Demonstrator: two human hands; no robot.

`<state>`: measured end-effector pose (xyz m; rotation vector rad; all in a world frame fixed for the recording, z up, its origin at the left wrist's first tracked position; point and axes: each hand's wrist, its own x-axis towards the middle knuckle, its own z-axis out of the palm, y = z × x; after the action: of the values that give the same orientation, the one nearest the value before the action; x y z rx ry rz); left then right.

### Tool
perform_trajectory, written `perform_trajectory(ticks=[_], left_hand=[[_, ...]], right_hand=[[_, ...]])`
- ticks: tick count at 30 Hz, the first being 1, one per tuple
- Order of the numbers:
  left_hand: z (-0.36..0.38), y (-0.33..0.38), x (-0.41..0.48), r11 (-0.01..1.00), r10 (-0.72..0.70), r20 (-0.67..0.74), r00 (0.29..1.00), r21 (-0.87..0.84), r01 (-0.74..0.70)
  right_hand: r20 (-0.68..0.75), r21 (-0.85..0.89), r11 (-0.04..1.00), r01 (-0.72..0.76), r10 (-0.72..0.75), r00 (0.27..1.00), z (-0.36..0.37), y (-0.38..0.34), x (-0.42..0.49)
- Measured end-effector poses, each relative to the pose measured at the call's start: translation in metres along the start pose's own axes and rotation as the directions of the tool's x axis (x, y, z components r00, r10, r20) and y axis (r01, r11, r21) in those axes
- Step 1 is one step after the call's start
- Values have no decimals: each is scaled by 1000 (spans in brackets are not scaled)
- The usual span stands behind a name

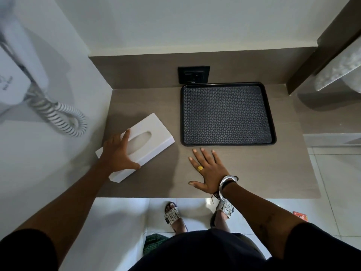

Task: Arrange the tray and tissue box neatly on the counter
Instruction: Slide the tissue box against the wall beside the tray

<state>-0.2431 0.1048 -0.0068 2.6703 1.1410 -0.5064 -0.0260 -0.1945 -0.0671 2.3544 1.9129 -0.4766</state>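
Note:
A white tissue box (150, 137) lies at an angle on the left part of the grey-brown counter (254, 173), its oval slot facing up. My left hand (119, 153) grips the box across its near half, thumb on the front side and fingers over the far side. A black rectangular tray (227, 114) with a patterned surface lies flat at the back right, its far edge close to the wall. My right hand (208, 171) is spread flat on the counter just in front of the tray's near edge, holding nothing and apart from the tray.
A black wall socket (193, 74) sits just behind the tray. A white wall-mounted unit with a coiled cord (64, 116) hangs on the left wall beside the counter. The counter's front edge runs above my feet. A basin edge (336, 75) shows at the right.

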Motion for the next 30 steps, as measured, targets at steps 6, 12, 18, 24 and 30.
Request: perform_trajectory(ticks=[6, 12, 18, 24, 30], left_hand=[[-7, 16, 3, 971, -181, -161, 970, -187, 150], [-19, 32, 29, 752, -567, -134, 812, -486, 445], [-16, 26, 54, 730, -601, -132, 788, -493, 474], [-8, 23, 59, 769, -563, -168, 809, -465, 439], [7, 27, 28, 963, -197, -444, 874, -254, 88]], right_hand=[[5, -9, 1000, -3, 3, 1000, -1, -1, 1], [-6, -21, 1000, 2, -2, 1000, -3, -2, 0], [-1, 3, 1000, 5, -5, 1000, 1, 0, 1], [-2, 20, 1000, 7, -7, 1000, 2, 0, 2], [12, 17, 1000, 1, -1, 1000, 0, 0, 2]])
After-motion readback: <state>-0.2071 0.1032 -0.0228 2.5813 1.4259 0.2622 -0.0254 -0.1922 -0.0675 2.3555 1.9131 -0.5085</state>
